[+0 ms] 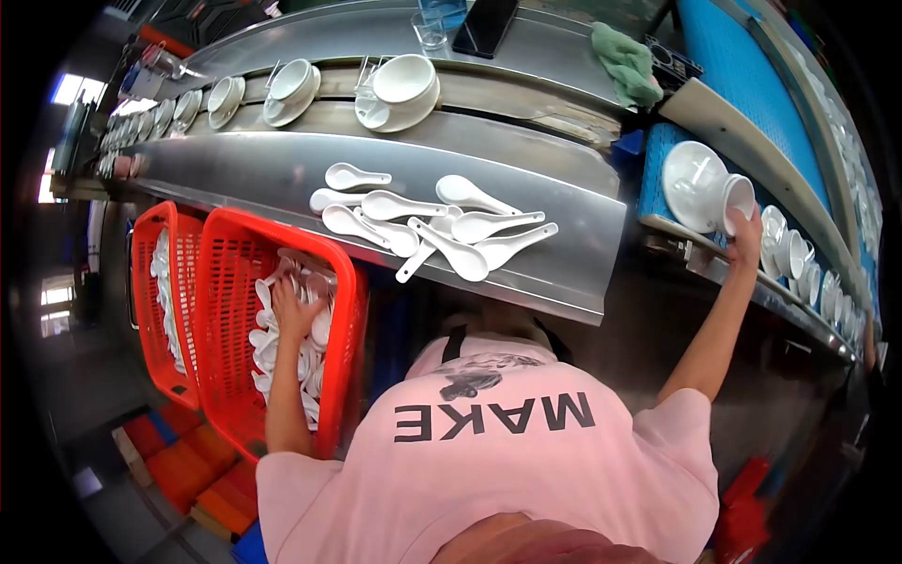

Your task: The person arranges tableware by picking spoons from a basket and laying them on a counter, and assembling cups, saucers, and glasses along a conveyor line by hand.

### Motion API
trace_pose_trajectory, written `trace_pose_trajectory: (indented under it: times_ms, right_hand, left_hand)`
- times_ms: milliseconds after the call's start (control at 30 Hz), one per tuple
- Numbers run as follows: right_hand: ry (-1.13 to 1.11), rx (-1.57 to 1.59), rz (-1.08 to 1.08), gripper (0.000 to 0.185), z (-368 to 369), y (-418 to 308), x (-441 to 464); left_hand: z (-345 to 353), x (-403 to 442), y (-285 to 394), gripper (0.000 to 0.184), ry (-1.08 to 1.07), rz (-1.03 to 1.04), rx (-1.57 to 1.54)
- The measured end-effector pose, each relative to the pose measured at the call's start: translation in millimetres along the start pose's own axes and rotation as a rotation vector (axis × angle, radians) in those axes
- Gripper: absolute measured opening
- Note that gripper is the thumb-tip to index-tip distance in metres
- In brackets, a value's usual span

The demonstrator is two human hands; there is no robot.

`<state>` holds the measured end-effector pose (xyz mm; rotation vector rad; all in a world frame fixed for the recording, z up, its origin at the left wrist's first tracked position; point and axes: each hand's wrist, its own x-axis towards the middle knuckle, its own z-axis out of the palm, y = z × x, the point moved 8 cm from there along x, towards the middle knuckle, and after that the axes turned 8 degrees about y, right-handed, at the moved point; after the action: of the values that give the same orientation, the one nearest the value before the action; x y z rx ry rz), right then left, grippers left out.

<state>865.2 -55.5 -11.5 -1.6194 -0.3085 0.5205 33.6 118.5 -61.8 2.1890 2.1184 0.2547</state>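
Observation:
My left hand (294,310) reaches down into a red plastic basket (346,282) onto a pile of white soup spoons (266,355). Its thumb is apart from the fingers, and I make out no spoon gripped in it. Out to the right, my right hand (745,237) grips a small white cup (739,201) by its rim. This cup is tilted beside a larger white bowl (693,183) at the blue conveyor. Several loose white spoons (458,252) lie in a heap on the steel ledge before me, some overlapping.
Sets of white bowls on plates (404,80) line the rail behind the ledge. A second red basket (150,310) stands at far left. A phone (485,26), a glass (429,31) and a green cloth (628,64) lie at the back. More dishes (799,258) run along the right.

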Motion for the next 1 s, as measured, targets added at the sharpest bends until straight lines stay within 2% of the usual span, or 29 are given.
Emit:
trace_pose_trajectory:
  times_ms: [33, 67, 167, 200, 300, 333, 433, 500, 600, 667, 733, 833, 900, 933, 1000]
  right_hand:
    - [-0.025, 0.059, 0.016, 0.048, 24, -3, -9]
    - [-0.086, 0.063, 0.022, 0.048, 53, -4, -15]
    - [-0.255, 0.113, 0.019, 0.049, 149, -10, -30]
    - [-0.331, 0.129, 0.007, 0.048, 182, -17, -36]
    - [-0.534, 0.174, -0.022, 0.047, 270, -29, -52]
    - [-0.557, 0.088, -0.046, 0.048, 293, -23, -47]
    - [-0.594, -0.035, -0.020, 0.048, 340, -9, -56]
    - [-0.597, -0.072, 0.005, 0.046, 352, -2, -62]
    - [-0.613, -0.167, 0.014, 0.039, 352, 8, -69]
    - [-0.626, -0.148, -0.060, 0.038, 334, -7, -76]
    - [-0.602, -0.140, -0.112, 0.038, 290, -27, -85]
    - [-0.778, -0.163, -0.063, 0.025, 201, -53, -118]
    - [-0.824, -0.033, 0.185, 0.016, 146, -38, -147]
    - [-0.841, -0.046, 0.246, 0.014, 127, -24, -161]
    - [-0.848, -0.155, 0.277, 0.014, 106, 24, -184]
  left_hand:
    - [2, 3, 2, 0.095, -0.037, -0.018, 0.013]
    - [-3, 7, 13, 0.084, 0.026, 0.072, -0.071]
    - [-6, 2, 35, 0.075, 0.081, 0.167, -0.034]
    - [1, 0, 33, 0.069, -0.084, 0.021, 0.094]
    - [-10, -10, 59, 0.068, 0.046, 0.168, -0.036]
    - [-19, -12, 69, 0.067, 0.091, 0.160, -0.099]
    - [-18, -17, 64, 0.068, -0.038, -0.037, 0.014]
    - [-11, -18, 50, 0.066, 0.023, -0.028, -0.002]
    - [-1, -25, 40, 0.065, 0.156, 0.069, -0.092]
    - [2, -26, 40, 0.061, 0.213, 0.227, -0.061]
    - [4, -22, 8, 0.055, 0.211, -0.341, -0.676]
    - [46, -20, -16, 0.044, 0.160, -0.398, -1.143]
    - [36, -12, -3, 0.043, 0.133, -0.224, -0.788]
    - [29, -9, 9, 0.043, 0.142, -0.119, -0.558]
    - [23, -5, 28, 0.043, 0.136, -0.034, -0.417]
